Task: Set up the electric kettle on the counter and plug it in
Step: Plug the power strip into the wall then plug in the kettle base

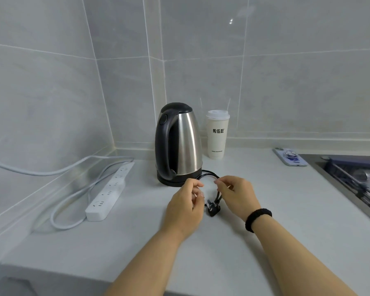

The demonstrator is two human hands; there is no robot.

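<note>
A steel electric kettle with a black handle and lid stands on its black base near the counter's back corner. Its black cord loops out from the base to the right. The black plug lies on the counter between my hands. My left hand is just left of the plug, fingers curled and pinching near the cord. My right hand pinches the cord loop above the plug. A white power strip lies on the counter to the left.
A white lidded paper cup stands right of the kettle. A phone lies further right beside the sink. The power strip's white cable coils along the left wall. Tiled walls close off the back and left.
</note>
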